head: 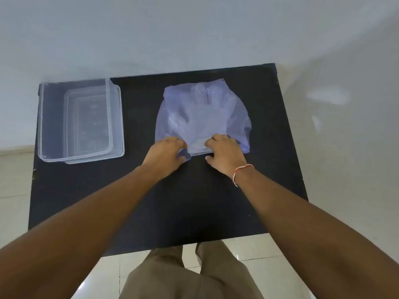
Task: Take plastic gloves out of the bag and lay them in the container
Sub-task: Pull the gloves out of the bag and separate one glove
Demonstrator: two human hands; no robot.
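Observation:
A translucent bluish plastic bag [235, 106] lies flat on the black table [172, 201], right of centre. Clear plastic gloves [203, 111] show through it, fingers pointing away from me. My left hand [165, 152] pinches the bag's near edge on the left side. My right hand [224, 151] grips the same edge on the right, a red-and-white thread around its wrist. A clear rectangular container [51, 121] stands at the table's far left, with its lid [116, 117] lying under or beside it, offset to the right.
The table stands against a pale wall, its right and near edges bordered by tiled floor. My legs in khaki trousers are below the near edge. Bare black tabletop lies between the container and the bag.

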